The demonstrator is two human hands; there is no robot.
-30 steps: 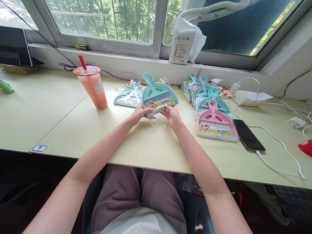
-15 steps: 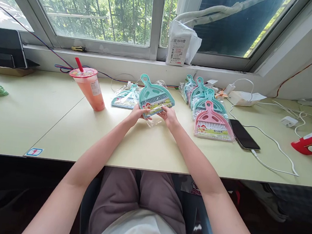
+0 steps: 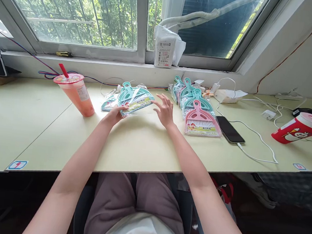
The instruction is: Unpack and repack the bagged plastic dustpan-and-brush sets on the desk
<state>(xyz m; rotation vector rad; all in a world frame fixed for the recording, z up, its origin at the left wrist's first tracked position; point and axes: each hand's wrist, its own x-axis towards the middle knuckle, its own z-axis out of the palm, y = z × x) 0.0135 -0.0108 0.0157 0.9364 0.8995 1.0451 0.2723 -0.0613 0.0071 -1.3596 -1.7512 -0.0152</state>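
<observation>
Windows (image 3: 94, 10) stretch across the far side of the room, with sunlit greenery and slanting bars behind the glass and a wrapped pipe (image 3: 196, 19) toward the right. Below them runs a pale tabletop (image 3: 141, 152), and somebody in purplish-grey trousers (image 3: 116, 198) and a white top (image 3: 144, 231) sits at its near edge.

On the right of the tabletop, several teal dustpan sets (image 3: 197, 97) in clear wrap stand bunched one behind another, a pink dustpan set (image 3: 201, 123) nearest in front. A tilted red cup (image 3: 296, 130) is at the far right of the scene; over on the left a pink drink (image 3: 76, 95) leans, red straw poking out of its lid.

Between the drink and that bunch is the held dustpan set (image 3: 134, 99), teal with a brush and a bright label, tilted in its wrap. Another teal set (image 3: 109, 102) lies just behind it to the left. The left hand (image 3: 115, 115) grips the held one by its near left corner. The right hand (image 3: 164, 110) has its fingers open and spread by the right end; I can't tell whether they touch it.

A white package (image 3: 164, 52) stands on the sill. Beside the pink set lies a dark phone (image 3: 229, 129), a white cable (image 3: 260, 134) plugged into it, and a small white adapter (image 3: 268, 114) sits farther right.
</observation>
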